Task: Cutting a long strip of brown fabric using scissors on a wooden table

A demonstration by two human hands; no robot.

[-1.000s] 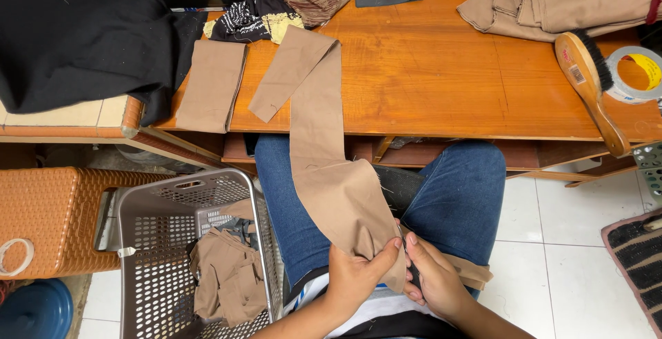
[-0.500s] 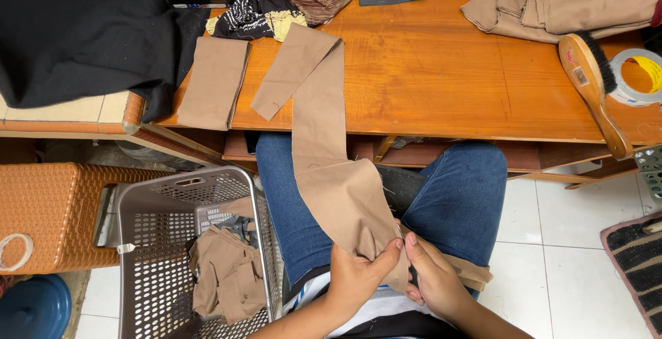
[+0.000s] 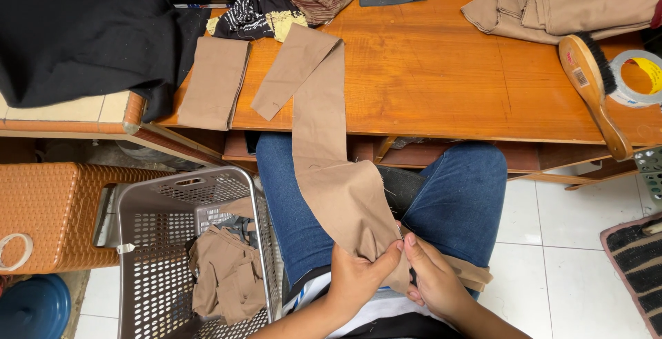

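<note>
Left hand point(image 3: 358, 273): lower centre of frame, over the lap; thumb & fingers pinching the near end of the tan fabric strip point(image 3: 324, 146).
Right hand point(image 3: 434, 280): just beside the left, touching it at the fingertips; also pinching the strip's near end, w/ a bit of the cloth sticking out lower right of it.
Strip position: far end lies on the wooden desk point(image 3: 441, 84), folded back at upper centre; it drops off the desk edge & runs down across the blue jeans point(image 3: 455, 201) to both hands.
Long axis: approx. top to bottom of frame, leaning slightly to lower right near the hands; widens toward the lap.
Beside it on desk: folded tan piece point(image 3: 215, 80) to the left, apart from strip.
Lower left: grey plastic basket point(image 3: 148, 256) w/ tan cloth inside.
Right edge: wooden brush point(image 3: 593, 91) next to tape roll point(image 3: 638, 77).
</note>
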